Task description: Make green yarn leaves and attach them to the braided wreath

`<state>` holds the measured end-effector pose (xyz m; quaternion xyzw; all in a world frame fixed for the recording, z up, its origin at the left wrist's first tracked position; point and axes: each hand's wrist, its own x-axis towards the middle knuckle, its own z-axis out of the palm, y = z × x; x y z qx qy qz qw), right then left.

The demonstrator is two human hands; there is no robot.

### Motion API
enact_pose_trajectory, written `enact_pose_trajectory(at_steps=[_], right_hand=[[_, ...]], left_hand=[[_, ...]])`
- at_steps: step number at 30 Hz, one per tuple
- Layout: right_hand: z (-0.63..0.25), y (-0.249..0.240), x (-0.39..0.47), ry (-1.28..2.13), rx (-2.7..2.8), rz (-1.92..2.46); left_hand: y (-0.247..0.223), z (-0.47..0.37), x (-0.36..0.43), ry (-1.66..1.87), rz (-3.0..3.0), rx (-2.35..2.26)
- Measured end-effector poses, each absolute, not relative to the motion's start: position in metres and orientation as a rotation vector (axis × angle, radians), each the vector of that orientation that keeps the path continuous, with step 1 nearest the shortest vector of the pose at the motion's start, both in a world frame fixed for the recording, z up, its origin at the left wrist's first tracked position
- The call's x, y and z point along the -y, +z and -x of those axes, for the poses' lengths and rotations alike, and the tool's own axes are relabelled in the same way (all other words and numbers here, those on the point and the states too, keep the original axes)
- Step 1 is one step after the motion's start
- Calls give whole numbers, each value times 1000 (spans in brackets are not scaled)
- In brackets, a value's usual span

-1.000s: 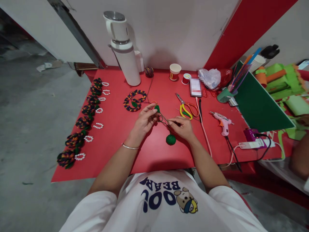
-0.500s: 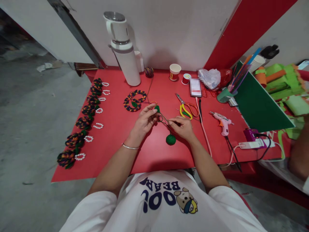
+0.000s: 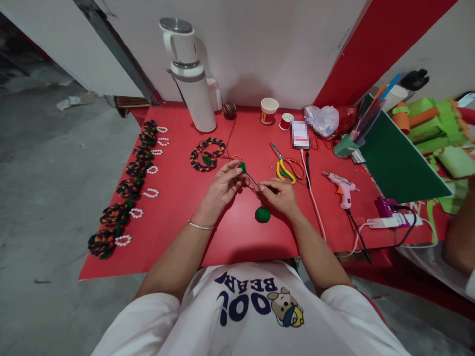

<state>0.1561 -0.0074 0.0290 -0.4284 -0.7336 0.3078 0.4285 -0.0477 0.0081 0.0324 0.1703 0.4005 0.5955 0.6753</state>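
Note:
My left hand (image 3: 225,184) pinches a small green yarn piece (image 3: 242,167) between thumb and fingers. Thin green strands run from it toward my right hand (image 3: 279,197), whose fingers are closed on a strand; whether a thin tool is also in them I cannot make out. Below and between the hands, a green yarn ball (image 3: 262,214) rests on the red table (image 3: 230,242). Just beyond my left hand lies a coiled multicoloured braid (image 3: 206,154) with a green leaf-like piece. Yellow-handled pliers (image 3: 284,168) and orange-handled scissors (image 3: 300,168) lie past my right hand.
Braided yarn pieces (image 3: 128,188) and white bead loops (image 3: 152,169) line the left edge. A tall white flask (image 3: 195,94), paper cup (image 3: 269,111) and thread spool (image 3: 286,121) stand behind. Rightward are a pink glue gun (image 3: 343,188), power strip (image 3: 393,221) and another person's arm (image 3: 460,232).
Both hands stay almost in place. The green piece in my left hand has shifted very slightly, and the strands between the hands have moved a little.

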Motion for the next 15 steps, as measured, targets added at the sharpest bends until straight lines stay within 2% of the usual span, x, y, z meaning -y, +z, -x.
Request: enact_pose_trajectory(at_steps=[15], right_hand=[[-155, 31, 8, 730, 1817, 1107]], left_hand=[[33, 45, -7, 1334, -307, -880]])
